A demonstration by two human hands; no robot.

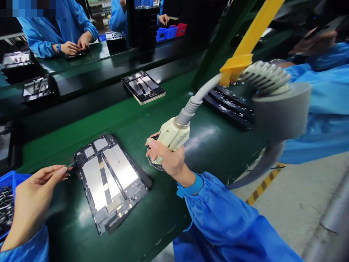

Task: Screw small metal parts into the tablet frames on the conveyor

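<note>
In the head view, an opened tablet frame lies on the green bench, its silver inner plate and ribbon cables facing up. My left hand is at its upper left corner, thumb and fingers pinching a small dark part that reaches to that corner. To the right of the frame, my right hand is wrapped round a cream-coloured hand tool with a thick grey hose. A round dark base with small holes shows under this tool, close to the bench surface.
A blue bin of small black parts stands at the left edge. Stacked tablet frames lie farther back, and black trays sit right. A yellow strap holds the hose. Co-workers in blue sleeves work opposite and at the right.
</note>
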